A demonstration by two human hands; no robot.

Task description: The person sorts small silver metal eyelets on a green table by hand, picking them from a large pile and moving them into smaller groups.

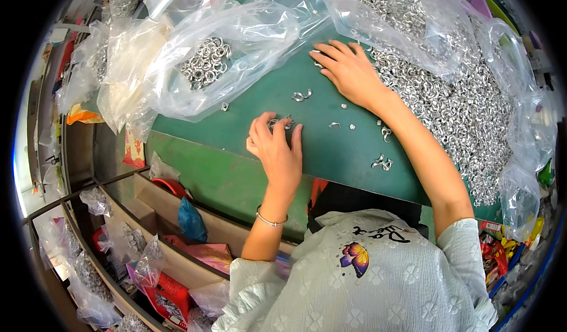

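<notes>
left hand (276, 149) pinching metal rings (281, 123), green table (331, 149)

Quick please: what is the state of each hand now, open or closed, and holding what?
Left hand: fingers curled over small metal rings on the green table; grip cannot be told.
Right hand: open, flat on the table, holding nothing.

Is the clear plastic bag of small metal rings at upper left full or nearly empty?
Nearly empty: the clear plastic bag lies slack, holding one small cluster of metal rings.
</notes>
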